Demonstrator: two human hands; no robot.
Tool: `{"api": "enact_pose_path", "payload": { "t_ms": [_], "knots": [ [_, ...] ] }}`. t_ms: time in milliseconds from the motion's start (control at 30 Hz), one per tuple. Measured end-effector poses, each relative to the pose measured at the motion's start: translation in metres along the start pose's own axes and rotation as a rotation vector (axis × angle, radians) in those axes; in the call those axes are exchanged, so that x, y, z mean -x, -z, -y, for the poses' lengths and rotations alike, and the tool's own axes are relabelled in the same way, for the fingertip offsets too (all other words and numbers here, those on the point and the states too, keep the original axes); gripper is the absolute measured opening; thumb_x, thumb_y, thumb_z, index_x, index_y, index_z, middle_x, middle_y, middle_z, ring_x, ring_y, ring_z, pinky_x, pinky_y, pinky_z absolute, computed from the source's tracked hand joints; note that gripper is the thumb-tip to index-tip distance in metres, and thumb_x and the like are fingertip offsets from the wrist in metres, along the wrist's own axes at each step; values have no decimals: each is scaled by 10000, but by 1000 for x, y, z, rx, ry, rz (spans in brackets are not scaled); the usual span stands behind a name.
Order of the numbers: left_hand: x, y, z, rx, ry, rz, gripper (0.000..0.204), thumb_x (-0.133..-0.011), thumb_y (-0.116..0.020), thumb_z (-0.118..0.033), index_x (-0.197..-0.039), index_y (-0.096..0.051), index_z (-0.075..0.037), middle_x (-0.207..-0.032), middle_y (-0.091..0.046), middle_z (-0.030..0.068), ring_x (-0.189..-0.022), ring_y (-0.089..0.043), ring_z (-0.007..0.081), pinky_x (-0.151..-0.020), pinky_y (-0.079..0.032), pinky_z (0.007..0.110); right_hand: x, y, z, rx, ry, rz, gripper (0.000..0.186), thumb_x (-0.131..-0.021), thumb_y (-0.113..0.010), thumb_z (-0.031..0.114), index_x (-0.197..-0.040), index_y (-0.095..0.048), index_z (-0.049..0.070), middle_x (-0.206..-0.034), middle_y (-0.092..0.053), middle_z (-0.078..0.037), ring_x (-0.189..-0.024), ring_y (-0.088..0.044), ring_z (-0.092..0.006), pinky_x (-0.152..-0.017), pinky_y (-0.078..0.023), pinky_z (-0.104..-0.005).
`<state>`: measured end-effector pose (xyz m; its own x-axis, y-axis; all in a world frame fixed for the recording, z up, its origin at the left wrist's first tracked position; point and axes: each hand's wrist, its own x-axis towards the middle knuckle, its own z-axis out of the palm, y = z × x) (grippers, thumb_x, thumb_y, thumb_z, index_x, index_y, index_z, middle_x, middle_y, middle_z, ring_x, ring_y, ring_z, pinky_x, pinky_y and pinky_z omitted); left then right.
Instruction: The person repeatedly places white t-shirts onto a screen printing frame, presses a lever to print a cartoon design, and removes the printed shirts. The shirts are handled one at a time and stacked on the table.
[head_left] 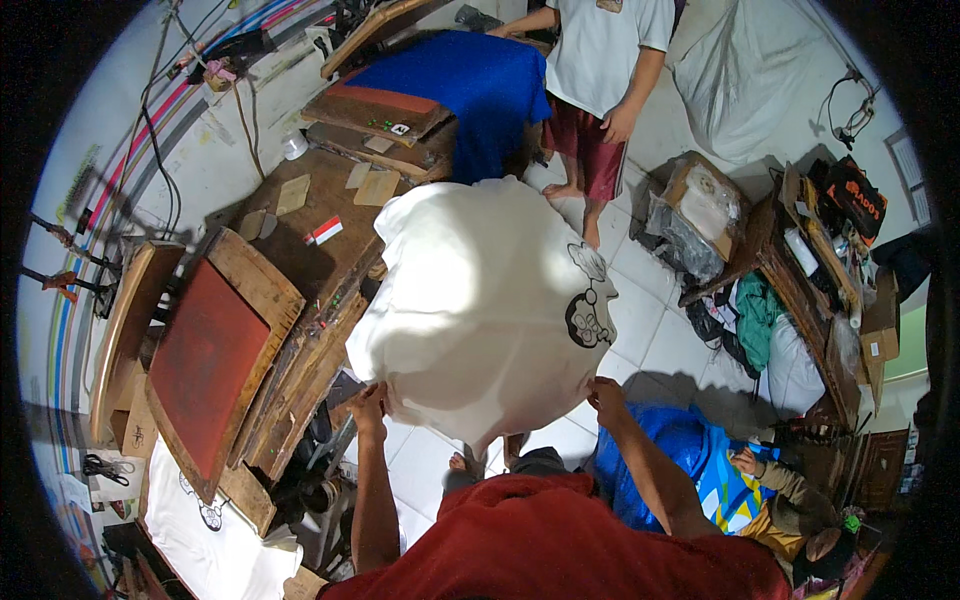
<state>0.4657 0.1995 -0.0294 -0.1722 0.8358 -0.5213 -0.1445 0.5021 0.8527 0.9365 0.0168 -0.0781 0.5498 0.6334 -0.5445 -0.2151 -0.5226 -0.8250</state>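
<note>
A white T-shirt [470, 270] is spread out and billowing in front of me, with black line-drawn cartoon figures near its right edge. My left hand [368, 402] pinches its near left corner. On the opposite side, my right hand [606, 397] is closed on the near right corner. The cloth hangs in the air over the tiled floor, its left side close to the wooden bench [290, 250]. A low fold of it droops toward my feet between the two hands.
Left are a red-meshed printing frame [210, 365] and another white printed cloth [205, 540]. Blue cloth [440, 85] drapes the far bench, beside a standing person [605, 60]. A cluttered shelf [800, 290] stands right. Another person's hand [747, 461] is lower right, near blue cloth [640, 480].
</note>
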Motion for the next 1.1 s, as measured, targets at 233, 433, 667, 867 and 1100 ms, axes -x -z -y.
{"api": "enact_pose_path", "payload": {
  "t_ms": [233, 433, 667, 867, 1100],
  "knots": [
    [41, 21, -39, 104, 11, 125, 54, -815, -664, -66, -864, -666, -42, -763, -639, 21, -597, -551, 111, -536, -411, 233, 33, 42, 29, -304, -103, 106, 166, -756, -740, 99, -722, -581, 65, -588, -492, 12, -483, -435, -79, -459, -384, -217],
    [34, 33, -42, 121, -420, -24, 123, -759, -716, 1, -692, -615, -19, -604, -589, 13, -504, -493, 74, -479, -385, 219, 86, 51, 109, -196, 309, -113, 149, -739, -748, 56, -744, -598, 57, -651, -578, -22, -552, -498, -97, -526, -421, -244],
    [20, 33, -7, 295, -458, -14, 112, -756, -715, -1, -774, -604, 7, -635, -601, 47, -505, -523, 96, -461, -411, 239, 111, 67, 154, -393, 240, 170, 100, -846, -635, 62, -830, -572, 138, -769, -604, -18, -714, -585, -155, -642, -463, -326],
    [19, 42, -3, 137, -204, 125, 186, -813, -697, -146, -940, -642, -20, -737, -608, 0, -579, -517, 74, -503, -409, 235, 128, 78, 128, -264, -20, 129, 291, -845, -642, 80, -1114, -539, 35, -933, -627, -85, -831, -598, -196, -695, -469, -320],
    [40, 46, 9, -72, 9, 428, 193, -825, -701, -263, -936, -663, -110, -788, -628, -35, -686, -525, 62, -650, -395, 237, 132, 81, 114, -234, 59, 214, 307, -884, -624, 204, -1075, -522, -14, -968, -604, -79, -874, -578, -187, -744, -454, -329]
  ]
}}
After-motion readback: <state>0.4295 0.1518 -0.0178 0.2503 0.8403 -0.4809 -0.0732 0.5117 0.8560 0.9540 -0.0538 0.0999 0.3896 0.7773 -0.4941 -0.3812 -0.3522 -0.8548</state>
